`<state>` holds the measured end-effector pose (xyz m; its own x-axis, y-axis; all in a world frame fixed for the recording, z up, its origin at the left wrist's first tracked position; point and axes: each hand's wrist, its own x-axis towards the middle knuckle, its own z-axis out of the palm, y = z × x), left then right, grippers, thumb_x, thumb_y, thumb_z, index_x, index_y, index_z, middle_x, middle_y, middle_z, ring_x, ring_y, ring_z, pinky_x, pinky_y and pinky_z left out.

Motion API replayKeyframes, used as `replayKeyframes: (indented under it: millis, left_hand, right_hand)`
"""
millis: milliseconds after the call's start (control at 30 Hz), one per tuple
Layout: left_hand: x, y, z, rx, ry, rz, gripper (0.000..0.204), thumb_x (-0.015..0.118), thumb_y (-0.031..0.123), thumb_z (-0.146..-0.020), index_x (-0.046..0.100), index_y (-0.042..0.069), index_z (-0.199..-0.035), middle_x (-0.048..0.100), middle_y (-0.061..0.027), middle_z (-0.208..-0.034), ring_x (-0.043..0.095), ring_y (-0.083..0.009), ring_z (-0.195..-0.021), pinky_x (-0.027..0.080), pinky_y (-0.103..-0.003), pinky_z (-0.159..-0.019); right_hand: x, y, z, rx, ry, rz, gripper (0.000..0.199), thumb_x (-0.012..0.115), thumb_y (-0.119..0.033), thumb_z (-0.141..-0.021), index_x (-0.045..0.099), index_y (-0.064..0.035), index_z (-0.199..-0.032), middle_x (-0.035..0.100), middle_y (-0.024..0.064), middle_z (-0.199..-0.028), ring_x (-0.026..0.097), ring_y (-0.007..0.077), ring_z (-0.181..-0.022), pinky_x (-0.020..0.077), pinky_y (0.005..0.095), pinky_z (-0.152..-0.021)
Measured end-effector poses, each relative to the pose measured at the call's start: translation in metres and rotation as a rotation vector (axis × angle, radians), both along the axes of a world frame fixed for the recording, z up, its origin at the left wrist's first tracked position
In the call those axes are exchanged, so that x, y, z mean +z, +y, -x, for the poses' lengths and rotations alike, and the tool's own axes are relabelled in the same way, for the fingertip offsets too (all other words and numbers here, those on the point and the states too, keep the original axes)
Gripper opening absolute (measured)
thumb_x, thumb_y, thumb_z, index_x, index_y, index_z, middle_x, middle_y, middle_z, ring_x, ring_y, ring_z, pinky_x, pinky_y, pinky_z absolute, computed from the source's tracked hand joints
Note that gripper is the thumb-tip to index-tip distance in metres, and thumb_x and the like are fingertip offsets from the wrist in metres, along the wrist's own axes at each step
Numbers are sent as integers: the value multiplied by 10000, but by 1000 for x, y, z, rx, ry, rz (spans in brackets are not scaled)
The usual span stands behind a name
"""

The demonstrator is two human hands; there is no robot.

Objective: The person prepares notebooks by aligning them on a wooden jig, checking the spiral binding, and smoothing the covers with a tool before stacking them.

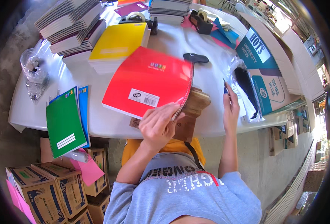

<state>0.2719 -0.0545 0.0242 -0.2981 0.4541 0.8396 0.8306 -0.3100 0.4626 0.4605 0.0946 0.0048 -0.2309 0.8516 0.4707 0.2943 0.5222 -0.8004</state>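
Fingers of left hand (157,125) gripping red notebook (135,80) at spiral-bound corner, probably for steadiness; right hand (231,106) pinching slim tool (225,90).

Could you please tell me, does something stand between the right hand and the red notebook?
Yes, partly: brown cardboard or paper lies between the right hand and the red notebook, beside its right edge.

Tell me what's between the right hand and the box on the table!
In the head view, a clear plastic bag with something black showing lies between the right hand and the box.
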Motion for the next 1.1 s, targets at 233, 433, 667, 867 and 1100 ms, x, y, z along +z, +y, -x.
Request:
replayKeyframes:
  millis: [233,433,667,867,1100]
  left_hand:
    - [-6,8,-5,-20,55,21,360,651,-46,-626,660,49,-973,680,-98,-905,662,-216,-845,479,-290,-698]
    - [-2,6,-1,-35,91,48,445,562,-71,-581,657,43,-1001,678,-99,-939,660,-220,-876,482,-291,-728]
    - [-8,7,-6,-40,168,43,414,565,-54,-625,650,36,-1019,676,-97,-963,657,-224,-911,486,-314,-742]
    - [-16,8,-9,-21,202,-40,291,573,-38,-733,652,38,-1003,676,-105,-949,662,-238,-887,488,-355,-799]
    - [22,-26,35,630,-52,-195,237,668,17,-741,647,18,-978,654,-62,-769,566,-155,-574,436,-229,-511]
  right_hand:
    - [42,-105,12,271,-185,-145,394,704,-232,-746,634,-184,-1131,520,110,-1019,511,261,-917,418,349,-812]
    - [46,-106,21,214,-287,-222,402,702,-240,-741,631,-205,-1135,522,86,-997,497,245,-918,390,370,-813]
    - [35,-105,11,432,-153,68,363,639,-260,-827,593,-148,-1169,560,84,-911,532,220,-809,438,308,-692]
    - [17,-106,5,723,281,1084,355,535,-287,-911,524,-85,-1202,573,77,-889,544,159,-800,455,270,-706]
    - [17,-85,-10,458,315,467,500,543,-365,-883,495,-5,-1226,560,63,-999,511,128,-907,413,273,-816]
